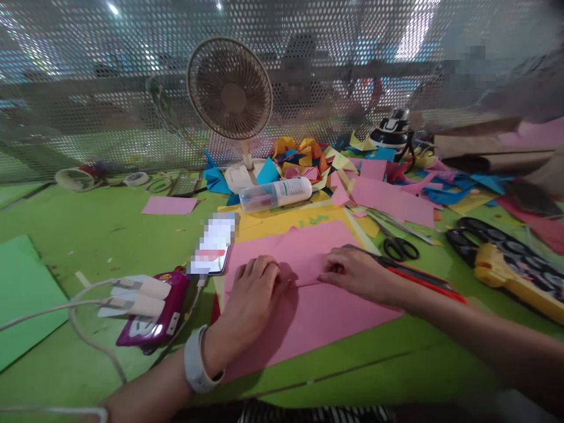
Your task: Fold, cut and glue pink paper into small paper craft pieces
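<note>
A large pink sheet of paper (308,317) lies on the green table (88,235), its far half folded toward me. My left hand (251,294) rests on it with fingers curled, knuckles pressing near the fold. My right hand (356,273) lies on the fold line, fingertips pressed together on the folded edge. A white band circles my left wrist.
A phone (214,249) and a purple power bank (154,314) with white cables sit left of the paper. Scissors (400,248), a red ruler (423,282) and a yellow-handled tool (511,276) lie right. A fan (230,97), a white bottle (277,194) and several paper scraps fill the back.
</note>
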`<state>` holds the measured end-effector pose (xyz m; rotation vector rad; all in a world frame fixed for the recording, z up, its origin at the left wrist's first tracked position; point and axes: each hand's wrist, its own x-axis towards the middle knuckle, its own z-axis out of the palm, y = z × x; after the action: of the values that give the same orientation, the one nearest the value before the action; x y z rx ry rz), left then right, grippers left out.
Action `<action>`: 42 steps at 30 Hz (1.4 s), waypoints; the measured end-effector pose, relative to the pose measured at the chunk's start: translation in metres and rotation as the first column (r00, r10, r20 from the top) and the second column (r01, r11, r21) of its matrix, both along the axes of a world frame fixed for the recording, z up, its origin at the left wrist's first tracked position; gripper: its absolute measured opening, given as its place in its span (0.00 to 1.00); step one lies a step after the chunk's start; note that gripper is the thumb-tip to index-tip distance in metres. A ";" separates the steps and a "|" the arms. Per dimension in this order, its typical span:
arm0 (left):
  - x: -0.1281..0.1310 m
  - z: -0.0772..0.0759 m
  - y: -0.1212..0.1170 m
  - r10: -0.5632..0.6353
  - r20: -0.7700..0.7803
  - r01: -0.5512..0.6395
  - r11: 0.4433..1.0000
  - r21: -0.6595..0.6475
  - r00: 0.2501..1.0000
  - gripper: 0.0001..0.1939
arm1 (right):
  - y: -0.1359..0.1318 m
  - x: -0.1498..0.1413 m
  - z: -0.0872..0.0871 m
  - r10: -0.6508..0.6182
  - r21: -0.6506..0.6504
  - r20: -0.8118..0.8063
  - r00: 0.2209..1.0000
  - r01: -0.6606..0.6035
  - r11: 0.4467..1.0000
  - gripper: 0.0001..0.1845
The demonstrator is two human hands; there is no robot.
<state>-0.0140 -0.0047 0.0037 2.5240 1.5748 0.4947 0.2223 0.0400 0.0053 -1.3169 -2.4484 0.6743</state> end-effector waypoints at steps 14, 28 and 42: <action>-0.013 0.019 0.001 0.122 -0.333 -0.090 0.990 0.108 0.935 0.09 | 0.002 0.000 0.002 0.003 -0.042 -0.017 1.000 -0.004 0.999 0.12; 0.020 0.001 -0.023 -0.240 -0.245 0.251 0.968 0.016 0.940 0.42 | 0.000 0.000 0.001 0.005 -0.025 -0.029 1.000 -0.006 1.000 0.13; 0.016 0.002 -0.021 -0.270 -0.164 0.254 0.961 -0.112 0.949 0.38 | 0.001 -0.001 0.000 -0.009 -0.028 0.018 1.000 0.009 1.000 0.14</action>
<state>0.0017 -0.0253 0.0061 2.7153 1.2473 0.1658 0.2214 0.0408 0.0056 -1.3491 -2.4537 0.7004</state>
